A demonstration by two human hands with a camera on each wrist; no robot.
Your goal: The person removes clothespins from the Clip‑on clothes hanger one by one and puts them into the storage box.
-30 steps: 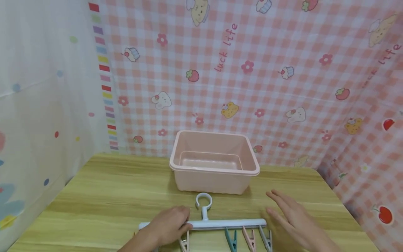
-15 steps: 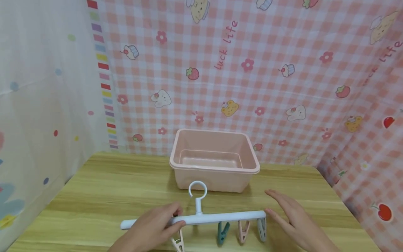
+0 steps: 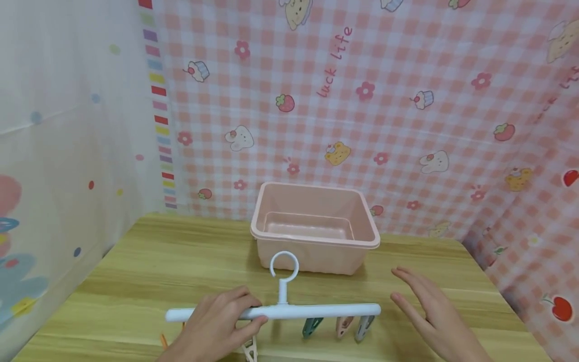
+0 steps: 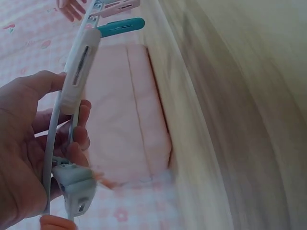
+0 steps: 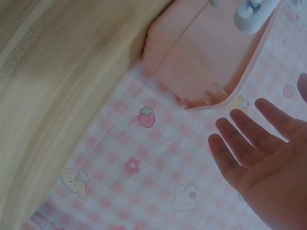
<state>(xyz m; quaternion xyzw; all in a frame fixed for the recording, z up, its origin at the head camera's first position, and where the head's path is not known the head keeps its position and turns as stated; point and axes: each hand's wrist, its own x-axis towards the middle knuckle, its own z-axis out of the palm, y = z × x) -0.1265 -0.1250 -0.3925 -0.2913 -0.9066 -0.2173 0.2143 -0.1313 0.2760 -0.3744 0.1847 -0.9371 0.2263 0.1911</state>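
Note:
My left hand grips the bar of a white clip hanger left of its middle, thumb on the near side. The hook stands up, overlapping the bin's front in the head view. Below the right half hang a teal clip, a pink clip and a grey clip. A cream clip sits by my left fingers, with another grey clip and an orange clip farther along. Beyond the bar's right end is my right hand, fingers extended, holding nothing.
A pink plastic bin stands at the back of the wood-grain table, with nothing visible inside. Behind it hangs a pink checked cloth; a white dotted cloth covers the left side.
My left hand has raised the hanger and shifted it left; its hook stands higher and the clips now dangle below the bar. The right hand stays nearly in place, now farther from the bar's end.

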